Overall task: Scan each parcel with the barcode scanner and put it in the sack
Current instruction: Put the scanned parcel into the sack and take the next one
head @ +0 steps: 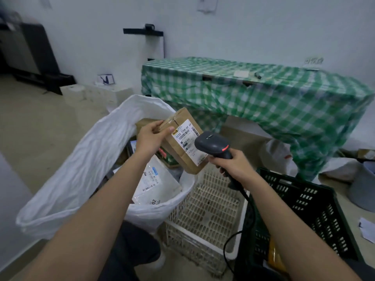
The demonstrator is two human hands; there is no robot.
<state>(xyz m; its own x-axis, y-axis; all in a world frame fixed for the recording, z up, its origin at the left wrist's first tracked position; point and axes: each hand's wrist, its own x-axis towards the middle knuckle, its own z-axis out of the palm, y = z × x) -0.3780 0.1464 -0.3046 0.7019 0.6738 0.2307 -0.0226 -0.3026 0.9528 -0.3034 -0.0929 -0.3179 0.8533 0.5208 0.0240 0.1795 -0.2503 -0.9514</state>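
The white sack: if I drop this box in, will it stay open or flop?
The white sack looks like thin, creased fabric, so probably floppy. Its rim sags at the front, so it may fold inward. The parcels inside likely steady its base.

The white shipping label point(187, 136) on the brown cardboard parcel point(182, 142) reads "502D 119B-69 69" above barcodes. A clear plastic mailer point(156, 183) in the sack point(81, 159) shows "02"; its other print is too small to read.

A pale wall point(263, 27) stands behind a table under a green checked cloth point(263, 102), with a beige floor point(40, 122) and dark furniture point(30, 55) at left.
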